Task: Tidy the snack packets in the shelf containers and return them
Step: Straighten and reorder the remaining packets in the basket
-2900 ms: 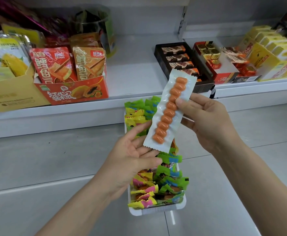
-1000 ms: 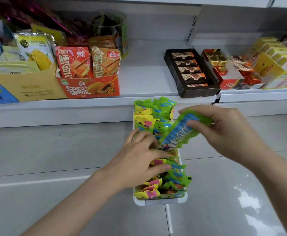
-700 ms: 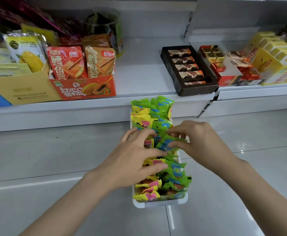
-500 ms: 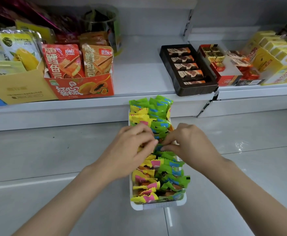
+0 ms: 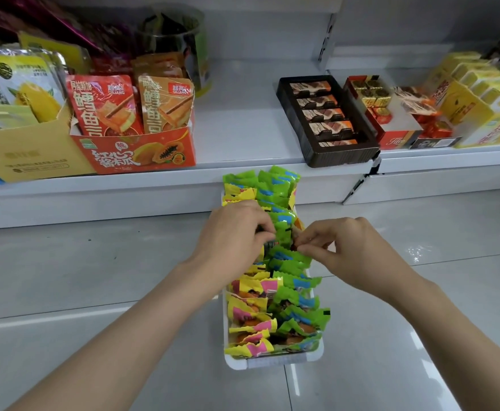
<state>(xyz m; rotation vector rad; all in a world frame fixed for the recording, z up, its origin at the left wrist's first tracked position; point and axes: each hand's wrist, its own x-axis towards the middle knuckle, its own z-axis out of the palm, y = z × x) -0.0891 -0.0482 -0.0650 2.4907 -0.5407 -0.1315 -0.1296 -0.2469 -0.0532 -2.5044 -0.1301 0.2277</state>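
A long white container [image 5: 272, 362] lies on the grey floor in front of the shelf, packed with two rows of snack packets: yellow-pink ones [image 5: 250, 314] on the left, green-blue ones [image 5: 297, 304] on the right. My left hand [image 5: 234, 235] is over the middle of the left row, its fingers curled and pinching a green packet [image 5: 282, 232]. My right hand [image 5: 346, 250] is beside it, fingertips pinching the top edge of a green packet in the right row.
The white shelf [image 5: 242, 134] behind the container carries an orange papaya box [image 5: 136, 152] with fish-snack pouches, a yellow carton [image 5: 26, 155], a dark chocolate tray [image 5: 328, 120], a red box [image 5: 396, 137] and yellow boxes [image 5: 479, 111]. Grey floor tiles [image 5: 65, 262] surround the container.
The sausage-like packet, held up earlier, was turned green side up and pushed into the right row. Both hands then came down onto the packets and now pinch them at mid-container.
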